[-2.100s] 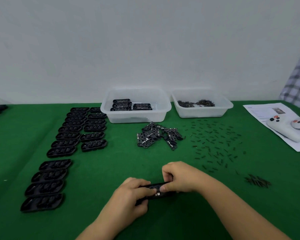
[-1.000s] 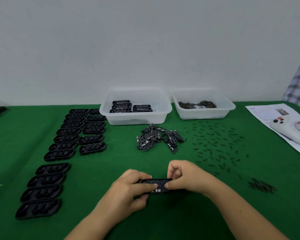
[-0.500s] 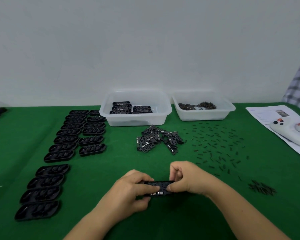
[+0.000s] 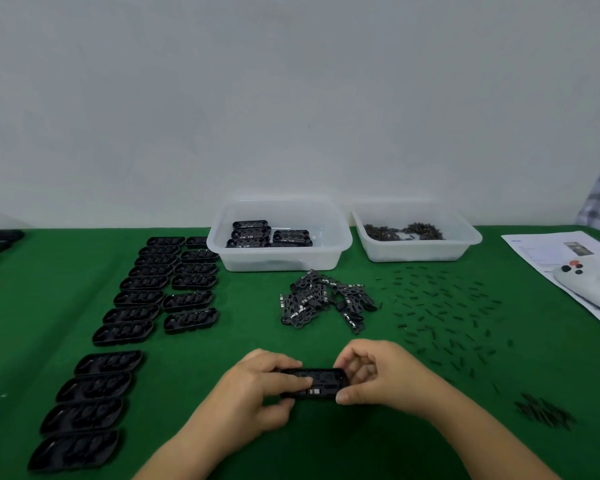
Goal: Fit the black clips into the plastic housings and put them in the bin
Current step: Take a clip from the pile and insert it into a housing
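You hold one black plastic housing (image 4: 314,382) between your two hands, low over the near middle of the green counter (image 4: 222,341). Your left hand (image 4: 257,393) grips its left end, with the forefinger laid across the top and the thumb curled under the near edge. Your right hand (image 4: 378,372) pinches its right end, thumb on the near corner and the other fingers bent over the far edge. The housing is long and flat with rounded ends, its open face turned up; a black insert with small pale marks along the near side sits in it, though you cannot tell whether it is fully seated. Just beyond your hands lies a loose pile of black clips (image 4: 326,301). Behind that pile stands the clear bin (image 4: 333,251), which holds a few finished housings (image 4: 267,233) stacked at its left side. Beside it to the right a second clear tub (image 4: 465,247) holds small dark parts. To your left, empty housings (image 4: 160,289) lie in two rows on the counter, with four more (image 4: 90,403) in a nearer column. Small black pins (image 4: 444,313) are scattered to the right of the clips.
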